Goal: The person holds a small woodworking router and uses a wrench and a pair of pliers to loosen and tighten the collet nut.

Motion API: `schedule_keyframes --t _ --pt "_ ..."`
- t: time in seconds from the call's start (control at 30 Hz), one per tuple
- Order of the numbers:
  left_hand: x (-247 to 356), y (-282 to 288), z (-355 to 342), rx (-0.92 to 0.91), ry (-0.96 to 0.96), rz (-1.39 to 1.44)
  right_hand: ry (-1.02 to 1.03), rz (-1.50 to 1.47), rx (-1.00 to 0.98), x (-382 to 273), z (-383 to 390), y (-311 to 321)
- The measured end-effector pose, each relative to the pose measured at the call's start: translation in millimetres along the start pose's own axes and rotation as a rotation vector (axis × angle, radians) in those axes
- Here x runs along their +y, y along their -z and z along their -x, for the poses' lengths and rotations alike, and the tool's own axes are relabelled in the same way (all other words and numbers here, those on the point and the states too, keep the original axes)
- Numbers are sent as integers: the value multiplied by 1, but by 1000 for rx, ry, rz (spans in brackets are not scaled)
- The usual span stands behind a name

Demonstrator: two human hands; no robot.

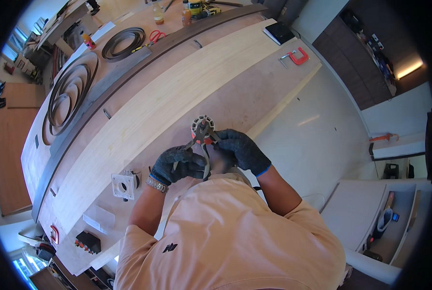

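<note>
Over the near edge of the workbench, both my hands are in dark gloves. My left hand [178, 164] is closed round the splayed grey handles of a pair of pliers [206, 153]. The pliers' head lies over the centre of a round power tool body [195, 126], which looks like a router motor with a vented rim and a red part. My right hand [241, 151] grips this body from the right side; its fingertips are partly hidden. To the left of my left hand, a router base [124, 186] with a clear square plate rests on the bench.
A long pale board [177, 92] spans the bench beside a dark strip [129, 67]. Coiled edge banding [71, 92] lies at the left. A red clamp [300, 56] and a black notebook [279, 33] sit far right. Near left are a black box [88, 242] and a clear plastic piece [100, 218].
</note>
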State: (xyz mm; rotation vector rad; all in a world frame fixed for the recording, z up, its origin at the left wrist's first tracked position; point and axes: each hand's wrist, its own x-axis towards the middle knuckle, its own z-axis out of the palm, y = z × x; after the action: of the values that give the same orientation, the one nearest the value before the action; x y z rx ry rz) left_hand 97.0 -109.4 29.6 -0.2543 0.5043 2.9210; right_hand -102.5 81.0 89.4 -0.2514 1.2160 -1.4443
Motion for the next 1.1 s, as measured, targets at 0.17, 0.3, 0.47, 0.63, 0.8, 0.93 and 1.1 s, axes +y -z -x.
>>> schedule_keyframes --t 0.17,0.3,0.47,0.63,0.8,0.93,1.1 --pt "19 6 2 75 50 -96 10 102 -29 -9 -2 8" --pt "32 3 -3 58 133 -84 5 76 -28 -6 -8 17" --pt "35 1 -9 32 141 -103 -8 85 -42 -5 -12 23" --pt "40 -3 -16 -7 181 -45 -23 101 -16 -9 -10 19" --pt "29 -20 -11 10 135 49 -52 86 -12 -8 -9 16" --pt "7 -29 -14 51 36 105 -41 113 -9 -8 -4 7" --pt "-7 -42 -21 60 10 159 -46 -208 18 -1 2 -8"
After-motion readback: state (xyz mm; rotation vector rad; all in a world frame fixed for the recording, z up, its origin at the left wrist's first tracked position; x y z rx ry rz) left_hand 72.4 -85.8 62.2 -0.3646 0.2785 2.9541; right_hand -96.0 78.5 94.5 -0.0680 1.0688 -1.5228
